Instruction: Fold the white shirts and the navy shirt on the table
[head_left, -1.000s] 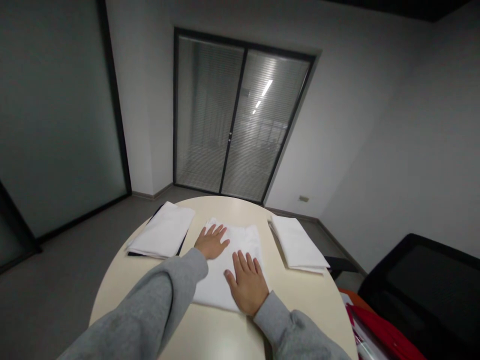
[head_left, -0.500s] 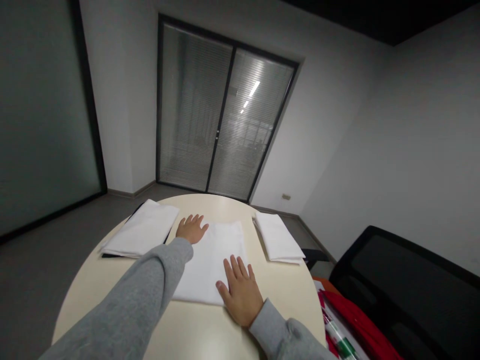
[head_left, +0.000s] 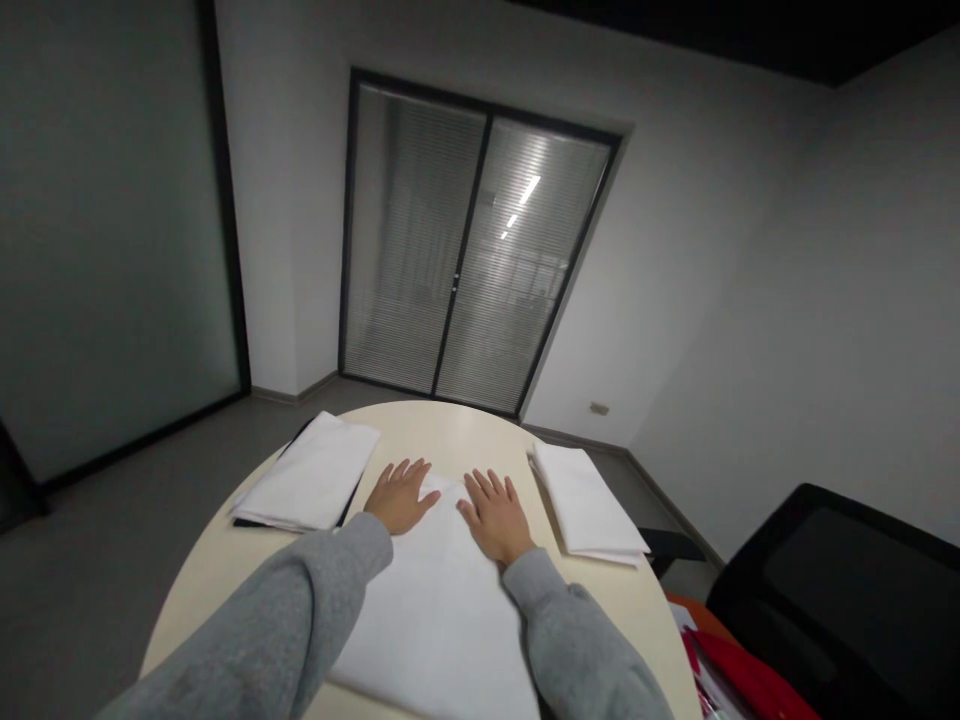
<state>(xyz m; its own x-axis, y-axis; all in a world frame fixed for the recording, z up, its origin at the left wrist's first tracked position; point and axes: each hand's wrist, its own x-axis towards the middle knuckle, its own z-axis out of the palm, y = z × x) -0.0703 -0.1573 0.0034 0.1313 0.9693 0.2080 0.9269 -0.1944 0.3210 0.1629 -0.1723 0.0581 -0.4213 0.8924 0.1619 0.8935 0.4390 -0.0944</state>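
A white cloth (head_left: 439, 630) lies flat on the round cream table (head_left: 427, 425), reaching from under my hands down towards me. At its far left corner my left hand (head_left: 399, 498) rests palm down, fingers spread. My right hand (head_left: 496, 518) lies flat on its far right corner, fingers also apart and nothing held. The near right edge of the cloth is partly hidden by my right sleeve.
A folded white cloth stack (head_left: 311, 475) with something dark under it sits at the table's left. Another folded white cloth (head_left: 589, 505) is at the right edge. Beyond stands a black mesh chair (head_left: 840, 590), with red items (head_left: 742, 670) near it.
My right hand has moved forward from the cloth's near right part to its far right corner. The cloth now covers more of the table towards me. My left hand stays at the far left corner.
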